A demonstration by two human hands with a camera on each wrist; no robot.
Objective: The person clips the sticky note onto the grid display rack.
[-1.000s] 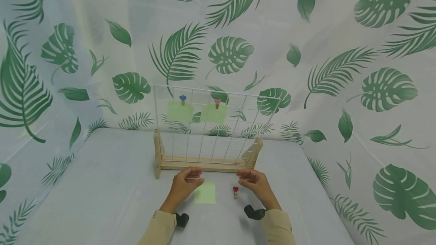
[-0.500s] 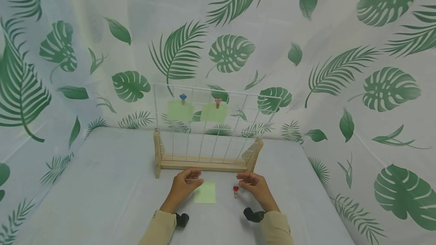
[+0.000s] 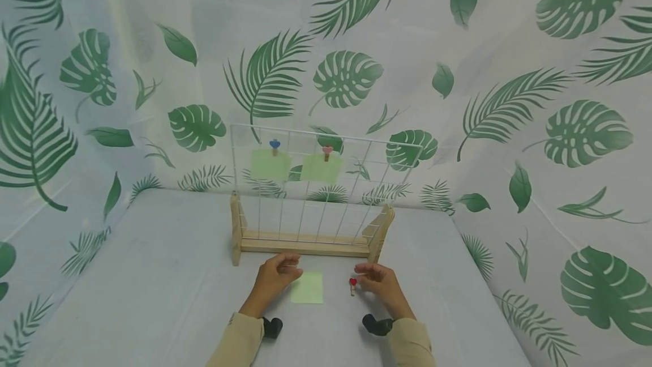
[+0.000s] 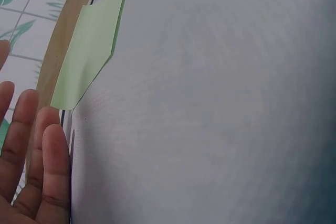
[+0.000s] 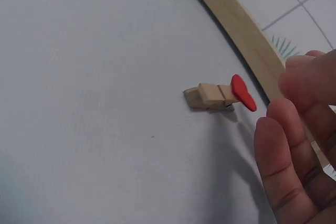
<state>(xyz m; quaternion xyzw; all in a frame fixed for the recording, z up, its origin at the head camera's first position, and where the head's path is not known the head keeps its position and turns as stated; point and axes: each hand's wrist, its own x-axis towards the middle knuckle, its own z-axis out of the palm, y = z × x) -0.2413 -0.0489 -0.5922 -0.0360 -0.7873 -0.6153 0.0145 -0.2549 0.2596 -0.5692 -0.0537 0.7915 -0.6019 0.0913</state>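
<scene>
A pale green sticky note (image 3: 307,288) lies flat on the white table in the head view. Just left of it is my left hand (image 3: 273,281), fingers loosely bent and nothing in them. My right hand (image 3: 385,286) hovers by a small wooden clothespin (image 3: 352,287) topped with a red heart. In the right wrist view the clothespin (image 5: 212,96) lies on the table, and the fingertips (image 5: 270,129) are close to its heart, apart from it. The left wrist view has the note (image 4: 86,51) beyond the fingertips (image 4: 54,142).
Behind the hands stands a white wire grid in a wooden base (image 3: 305,248). Two green notes hang on it, the left one (image 3: 271,166) under a blue-heart clothespin (image 3: 275,147), the other (image 3: 321,170) under a pink-heart clothespin (image 3: 327,153). Leaf-printed cloth (image 3: 387,16) surrounds the table.
My right hand has come slightly down and nearer the red-heart clothespin. The left hand has barely shifted. The note and clothespin stay where they were.
</scene>
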